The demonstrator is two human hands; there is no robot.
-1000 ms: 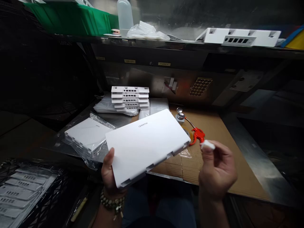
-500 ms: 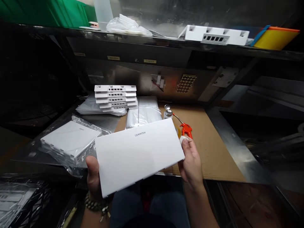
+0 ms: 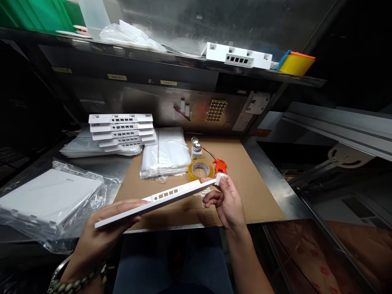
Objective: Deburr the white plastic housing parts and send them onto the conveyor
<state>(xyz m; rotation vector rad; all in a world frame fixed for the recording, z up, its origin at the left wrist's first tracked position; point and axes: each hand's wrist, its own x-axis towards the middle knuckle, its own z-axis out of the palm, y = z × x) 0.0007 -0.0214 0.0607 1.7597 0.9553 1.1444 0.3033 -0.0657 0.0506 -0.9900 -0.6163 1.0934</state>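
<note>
A white plastic device cover (image 3: 162, 200) is tilted nearly edge-on above the bench, its row of port cutouts facing up. My left hand (image 3: 113, 216) grips its left end, fingers on top and thumb side partly hidden. At the cover's right end, my right hand (image 3: 228, 200) pinches a small white wad (image 3: 220, 177), perhaps a cloth, against the edge. The other fingers of that hand are curled. Just behind lie a roll of yellowish tape (image 3: 200, 169) and an orange air blow gun (image 3: 220, 165).
Stacked white covers (image 3: 122, 132) stand at the back left beside plastic bags (image 3: 167, 151). A bagged white cover (image 3: 52, 196) lies left. A metal-topped dispenser bottle (image 3: 197, 151) stands on the cardboard (image 3: 254, 192). The overhead shelf (image 3: 180, 61) holds another cover (image 3: 239, 56) and a yellow container (image 3: 297, 64).
The cover has turned from showing its broad HUAWEI face to nearly edge-on, with its cutouts visible. My left hand has shifted its grip along it. The view has swung right.
</note>
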